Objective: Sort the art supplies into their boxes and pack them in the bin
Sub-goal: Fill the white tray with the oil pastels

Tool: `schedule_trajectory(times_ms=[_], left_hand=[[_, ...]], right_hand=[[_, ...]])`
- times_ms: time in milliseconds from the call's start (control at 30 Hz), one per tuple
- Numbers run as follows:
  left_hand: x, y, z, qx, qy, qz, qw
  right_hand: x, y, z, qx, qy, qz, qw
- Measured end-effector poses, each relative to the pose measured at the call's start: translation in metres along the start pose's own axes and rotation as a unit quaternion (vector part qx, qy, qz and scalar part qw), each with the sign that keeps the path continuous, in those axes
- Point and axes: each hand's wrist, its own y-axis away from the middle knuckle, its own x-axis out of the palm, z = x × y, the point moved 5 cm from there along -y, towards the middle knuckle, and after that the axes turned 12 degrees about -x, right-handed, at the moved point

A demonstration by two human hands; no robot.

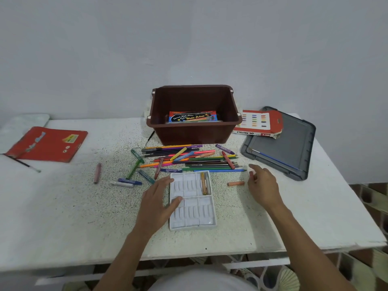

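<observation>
Pastel [251, 175] pinched in right hand [263, 186] could snap if squeezed; left hand [156, 203], spread flat, steadies the slippery-looking tray [193, 215].

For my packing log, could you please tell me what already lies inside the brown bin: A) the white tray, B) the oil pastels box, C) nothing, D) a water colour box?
D: the water colour box lies flat on the floor of the brown bin.

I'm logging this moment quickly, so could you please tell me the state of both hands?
Left hand: open, resting on the white pastel tray.
Right hand: holding a reddish pastel stick.
</observation>
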Motion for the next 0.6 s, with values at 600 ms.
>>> schedule_trajectory(times_ms=[600], left_hand=[[0.000,0.000,-0.003,-0.002,-0.019,-0.014,1.000]], right_hand=[[0.048,0.011,0.079,-0.100,-0.186,-0.032,0.977]])
